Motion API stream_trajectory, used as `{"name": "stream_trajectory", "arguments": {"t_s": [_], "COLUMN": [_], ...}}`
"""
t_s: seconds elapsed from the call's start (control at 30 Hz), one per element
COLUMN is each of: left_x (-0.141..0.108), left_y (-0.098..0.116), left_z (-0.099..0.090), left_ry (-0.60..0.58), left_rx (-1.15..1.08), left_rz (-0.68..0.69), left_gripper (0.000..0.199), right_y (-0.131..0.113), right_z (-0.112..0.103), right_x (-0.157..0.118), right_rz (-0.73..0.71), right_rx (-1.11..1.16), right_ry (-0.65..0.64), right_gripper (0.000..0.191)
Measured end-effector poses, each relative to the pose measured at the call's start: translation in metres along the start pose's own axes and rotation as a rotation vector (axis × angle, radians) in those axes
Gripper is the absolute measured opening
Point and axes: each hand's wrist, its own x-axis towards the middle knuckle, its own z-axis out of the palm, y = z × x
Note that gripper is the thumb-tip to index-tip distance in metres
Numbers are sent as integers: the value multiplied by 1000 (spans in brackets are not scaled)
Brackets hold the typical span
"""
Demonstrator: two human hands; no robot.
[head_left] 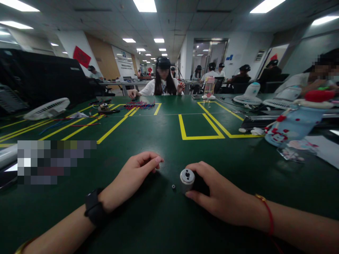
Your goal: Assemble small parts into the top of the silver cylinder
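Note:
A silver metal cylinder [187, 184] stands upright on the green table, its round top showing a dark central hole with smaller holes beside it. The thumb and index finger of my right hand [215, 192] close around its right side. Left of the cylinder's base, touching neither hand, lies a tiny grey ring-shaped part [173, 186]. My left hand [140, 169] hovers over the table on the far side of that part. Its fingers are curled in, with thumb and fingertips close together; anything between them is hidden.
Yellow tape [202, 138] marks boxes on the table [124, 225]. Red and blue wires [139, 105] lie at the back before a seated person [162, 81]. A white fan [47, 108] stands left. On the right are a light-blue bottle [293, 123] and a small clear packet [290, 154].

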Motion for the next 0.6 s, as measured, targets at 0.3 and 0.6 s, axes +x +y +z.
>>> {"name": "stream_trajectory", "arguments": {"t_s": [0.3, 0.6], "left_x": [1, -4], "left_y": [-3, 0], "left_z": [0, 4], "left_ry": [-117, -215], "left_rx": [87, 212], "left_rz": [52, 168], "left_gripper": [40, 13], "right_y": [-1, -1], "right_z": [0, 1], "right_x": [-1, 1], "right_rz": [5, 1], "right_rx": [12, 16], "right_ry": [15, 25], "right_gripper": [39, 38]}}
